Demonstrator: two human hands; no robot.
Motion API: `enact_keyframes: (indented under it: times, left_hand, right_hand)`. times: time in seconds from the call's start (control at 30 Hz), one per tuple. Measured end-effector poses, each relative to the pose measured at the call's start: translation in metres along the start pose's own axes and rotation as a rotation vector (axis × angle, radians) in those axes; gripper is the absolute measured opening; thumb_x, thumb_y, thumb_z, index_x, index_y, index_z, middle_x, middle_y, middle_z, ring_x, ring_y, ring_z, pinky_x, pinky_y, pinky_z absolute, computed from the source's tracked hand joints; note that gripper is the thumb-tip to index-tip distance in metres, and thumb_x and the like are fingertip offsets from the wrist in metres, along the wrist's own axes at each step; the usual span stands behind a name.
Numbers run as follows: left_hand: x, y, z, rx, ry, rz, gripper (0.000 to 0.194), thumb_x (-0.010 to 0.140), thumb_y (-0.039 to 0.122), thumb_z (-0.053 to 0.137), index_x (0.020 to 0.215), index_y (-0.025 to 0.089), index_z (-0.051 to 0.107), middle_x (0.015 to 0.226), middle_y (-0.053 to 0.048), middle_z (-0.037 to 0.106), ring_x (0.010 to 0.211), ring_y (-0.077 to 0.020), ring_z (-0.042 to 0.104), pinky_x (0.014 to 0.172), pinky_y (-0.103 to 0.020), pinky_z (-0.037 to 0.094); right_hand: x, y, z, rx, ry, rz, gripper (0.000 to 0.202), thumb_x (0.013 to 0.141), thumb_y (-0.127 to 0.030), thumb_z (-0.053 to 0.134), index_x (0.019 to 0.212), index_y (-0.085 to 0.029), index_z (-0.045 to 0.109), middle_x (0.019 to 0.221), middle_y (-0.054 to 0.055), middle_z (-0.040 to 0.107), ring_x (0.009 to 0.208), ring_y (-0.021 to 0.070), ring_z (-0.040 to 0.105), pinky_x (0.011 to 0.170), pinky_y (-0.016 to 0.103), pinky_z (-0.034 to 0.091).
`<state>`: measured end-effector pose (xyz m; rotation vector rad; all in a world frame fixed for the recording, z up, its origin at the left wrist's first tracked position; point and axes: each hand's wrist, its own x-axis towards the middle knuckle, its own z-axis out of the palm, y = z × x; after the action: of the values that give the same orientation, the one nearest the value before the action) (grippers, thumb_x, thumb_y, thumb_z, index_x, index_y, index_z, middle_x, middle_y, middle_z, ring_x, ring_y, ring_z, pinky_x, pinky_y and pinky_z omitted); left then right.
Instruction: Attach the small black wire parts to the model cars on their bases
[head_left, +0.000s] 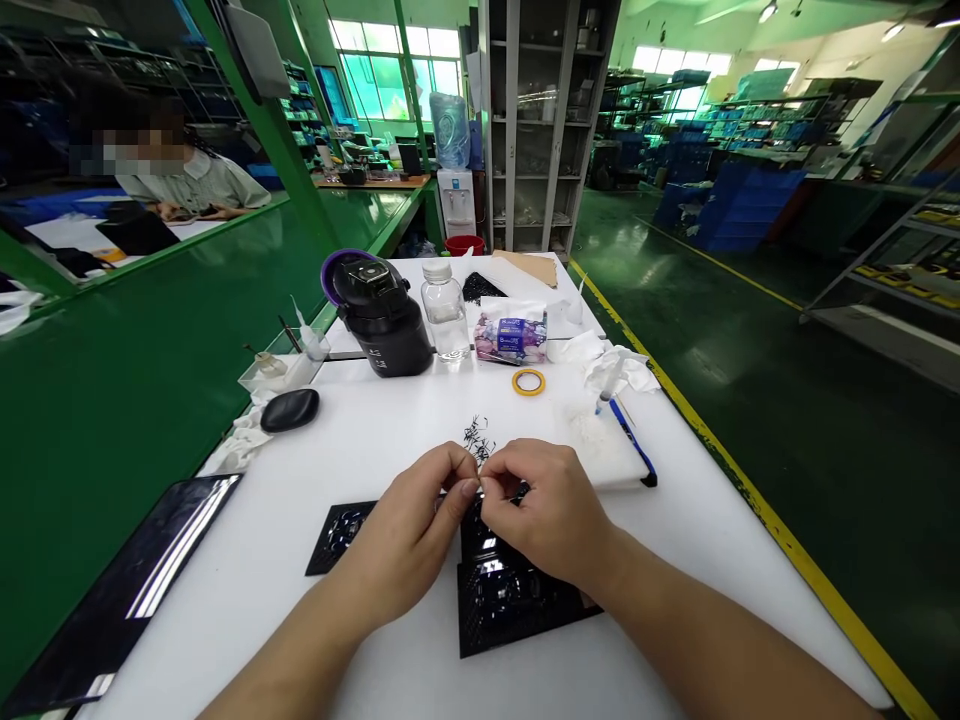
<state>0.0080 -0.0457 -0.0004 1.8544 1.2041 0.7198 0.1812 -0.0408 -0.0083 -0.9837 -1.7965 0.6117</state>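
Note:
My left hand (409,535) and my right hand (547,510) meet over a white table (390,420), fingertips pinched together on a tiny part (481,486) too small to make out. Under the hands lies a black moulded tray (510,600), and a second black tray (337,535) pokes out left of my left hand. Just beyond the fingertips sits a small heap of thin black parts (478,438).
At the back of the table stand a black jug (382,315), a clear bottle (445,310), a tissue pack (511,336), a tape ring (529,381), crumpled tissues and a blue-handled tool (632,442). A glossy black panel (120,590) lies at the left edge. A person sits at the far left bench.

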Motion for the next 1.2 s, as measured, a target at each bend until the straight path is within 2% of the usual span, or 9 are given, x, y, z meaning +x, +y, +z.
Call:
enact_keyframes:
  times: [0.17,0.33,0.43,0.5,0.57,0.67,0.73,0.87,1.2]
  left_hand:
    - [-0.002,0.001,0.004,-0.110,0.000,-0.086,0.031,0.103,0.048,0.038,0.086,0.023,0.046,0.079,0.002,0.048,0.072,-0.0155,0.040,0.065,-0.029,0.037]
    - [-0.006,0.002,0.000,-0.173,-0.063,-0.128,0.033,0.102,0.052,0.039,0.086,0.023,0.045,0.078,0.003,0.045,0.070,-0.0142,0.038,0.062,-0.026,0.035]
    - [-0.007,0.001,0.002,-0.194,-0.057,-0.120,0.033,0.102,0.052,0.040,0.086,0.023,0.046,0.078,0.003,0.046,0.070,-0.0136,0.040,0.060,-0.026,0.035]
    - [-0.007,0.001,0.004,-0.185,-0.010,-0.111,0.032,0.102,0.051,0.040,0.087,0.023,0.047,0.076,0.003,0.046,0.066,-0.0131,0.040,0.058,-0.025,0.036]
    - [-0.006,0.003,0.006,-0.113,0.093,-0.066,0.027,0.101,0.046,0.044,0.089,0.023,0.051,0.075,0.003,0.049,0.064,-0.0128,0.043,0.057,-0.025,0.039]
    - [-0.006,0.006,0.006,0.113,0.326,0.149,0.010,0.096,0.031,0.055,0.092,0.023,0.057,0.080,0.002,0.059,0.069,-0.0135,0.054,0.064,-0.027,0.045]
    - [-0.006,0.007,0.005,0.232,0.418,0.292,0.002,0.093,0.022,0.058,0.091,0.023,0.059,0.083,0.001,0.063,0.075,-0.0140,0.059,0.068,-0.027,0.048]
    - [-0.007,0.008,0.004,0.291,0.447,0.361,0.007,0.092,0.018,0.059,0.091,0.023,0.063,0.083,0.002,0.067,0.074,-0.0136,0.063,0.065,-0.025,0.050]
    - [-0.008,0.008,0.007,0.281,0.463,0.261,0.013,0.092,0.026,0.058,0.083,0.024,0.066,0.080,0.002,0.070,0.068,-0.0146,0.065,0.071,-0.027,0.054]
  right_hand:
    - [0.000,-0.001,0.002,-0.074,0.054,-0.082,0.016,0.076,-0.010,0.050,0.062,-0.018,0.051,0.062,-0.001,0.055,0.062,0.0132,0.049,0.063,0.027,0.037]
    - [-0.001,-0.009,-0.002,0.203,-0.092,0.243,0.013,0.074,-0.012,0.056,0.063,-0.019,0.054,0.060,-0.005,0.054,0.056,0.0104,0.047,0.054,0.022,0.038]
    - [0.000,-0.011,-0.005,0.325,-0.161,0.409,0.011,0.076,-0.016,0.059,0.066,-0.019,0.058,0.060,-0.005,0.054,0.057,0.0108,0.046,0.053,0.022,0.037]
    - [0.002,-0.009,-0.007,0.412,-0.189,0.485,0.010,0.078,-0.020,0.060,0.069,-0.019,0.061,0.062,-0.005,0.056,0.059,0.0114,0.048,0.055,0.023,0.038]
    - [0.005,-0.005,-0.009,0.531,-0.213,0.572,0.009,0.079,-0.023,0.061,0.072,-0.018,0.063,0.064,-0.003,0.059,0.062,0.0123,0.050,0.059,0.024,0.040]
    - [0.009,0.001,-0.010,0.658,-0.224,0.661,0.013,0.080,-0.027,0.061,0.072,-0.017,0.064,0.065,-0.002,0.060,0.062,0.0130,0.052,0.061,0.026,0.042]
    - [0.010,0.003,-0.009,0.688,-0.222,0.676,0.016,0.080,-0.030,0.061,0.071,-0.017,0.063,0.064,-0.001,0.060,0.060,0.0127,0.051,0.060,0.026,0.041]
    - [0.009,0.003,-0.007,0.736,-0.226,0.683,0.013,0.078,-0.028,0.063,0.071,-0.017,0.064,0.063,-0.001,0.059,0.059,0.0120,0.050,0.059,0.025,0.040]
    - [0.007,0.005,-0.005,0.897,-0.257,0.699,0.012,0.075,-0.027,0.065,0.073,-0.015,0.065,0.065,-0.001,0.060,0.060,0.0110,0.052,0.061,0.024,0.041]
